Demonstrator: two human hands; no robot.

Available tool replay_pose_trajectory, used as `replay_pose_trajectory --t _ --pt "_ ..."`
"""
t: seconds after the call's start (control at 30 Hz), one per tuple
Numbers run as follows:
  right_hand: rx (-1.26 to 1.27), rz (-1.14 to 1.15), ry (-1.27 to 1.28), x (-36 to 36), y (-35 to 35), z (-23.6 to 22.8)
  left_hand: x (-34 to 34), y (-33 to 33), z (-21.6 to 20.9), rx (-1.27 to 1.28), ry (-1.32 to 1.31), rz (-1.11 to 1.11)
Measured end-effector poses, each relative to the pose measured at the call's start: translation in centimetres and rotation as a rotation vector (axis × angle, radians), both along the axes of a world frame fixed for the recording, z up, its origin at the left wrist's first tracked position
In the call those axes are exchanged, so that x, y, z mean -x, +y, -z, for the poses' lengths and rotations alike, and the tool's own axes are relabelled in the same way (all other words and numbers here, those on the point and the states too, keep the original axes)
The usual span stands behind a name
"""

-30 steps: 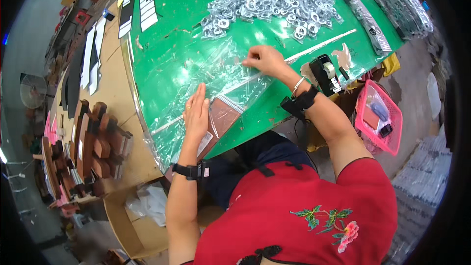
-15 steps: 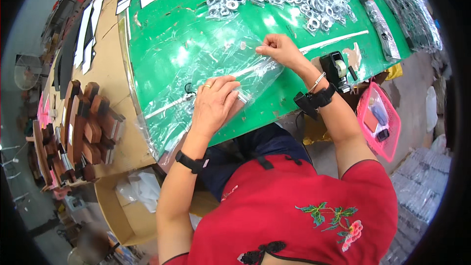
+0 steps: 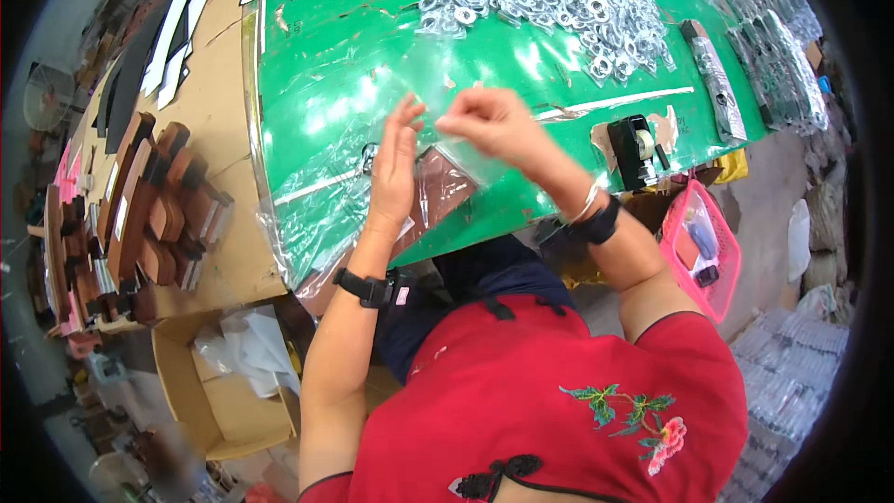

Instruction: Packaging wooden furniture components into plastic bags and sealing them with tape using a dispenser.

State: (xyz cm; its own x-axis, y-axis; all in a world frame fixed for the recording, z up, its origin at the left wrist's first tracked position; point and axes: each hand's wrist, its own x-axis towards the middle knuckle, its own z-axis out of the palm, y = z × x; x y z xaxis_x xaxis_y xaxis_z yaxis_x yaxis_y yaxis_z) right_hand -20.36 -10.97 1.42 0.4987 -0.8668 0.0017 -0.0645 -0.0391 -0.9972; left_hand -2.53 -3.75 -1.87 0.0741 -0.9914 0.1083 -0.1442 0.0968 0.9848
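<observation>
A large clear plastic bag (image 3: 321,210) lies on the green tabletop, with a flat brown wooden-looking piece (image 3: 442,188) in or under it. My left hand (image 3: 396,168) stands on its edge over the bag, fingers stretched upward beside the brown piece. Just to its right, my right hand (image 3: 498,130) is blurred by motion. Its fingertips are pinched together at the raised edge of the bag. A small black curved thing (image 3: 369,157) shows through the plastic by my left hand.
Washer-like rings in small clear bags form a heap (image 3: 568,5) at the back. A black tape dispenser (image 3: 638,149) stands to the right, above a pink basket (image 3: 703,251). Brown wooden pieces (image 3: 149,214) are stacked at left, above a cardboard box (image 3: 186,391).
My right hand has moved left toward my left hand, carrying the bag's edge with it. My left hand has turned from lying flat to standing on edge. More of the brown piece shows.
</observation>
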Motion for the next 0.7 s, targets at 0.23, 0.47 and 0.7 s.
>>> replay_pose_trajectory --t 0.23,0.47,0.7 --pt "0.558 0.101 0.387 -6.8 8.7 2.7 -0.9 0.8 0.4 0.229 0.384 -0.415" --pt "0.732 -0.015 0.495 -5.3 10.2 2.8 -0.8 3.4 -1.2 0.606 -0.171 -0.602" --pt "0.761 -0.249 0.445 -2.6 12.1 0.9 -0.7 7.9 -0.6 0.352 -0.579 -0.147"
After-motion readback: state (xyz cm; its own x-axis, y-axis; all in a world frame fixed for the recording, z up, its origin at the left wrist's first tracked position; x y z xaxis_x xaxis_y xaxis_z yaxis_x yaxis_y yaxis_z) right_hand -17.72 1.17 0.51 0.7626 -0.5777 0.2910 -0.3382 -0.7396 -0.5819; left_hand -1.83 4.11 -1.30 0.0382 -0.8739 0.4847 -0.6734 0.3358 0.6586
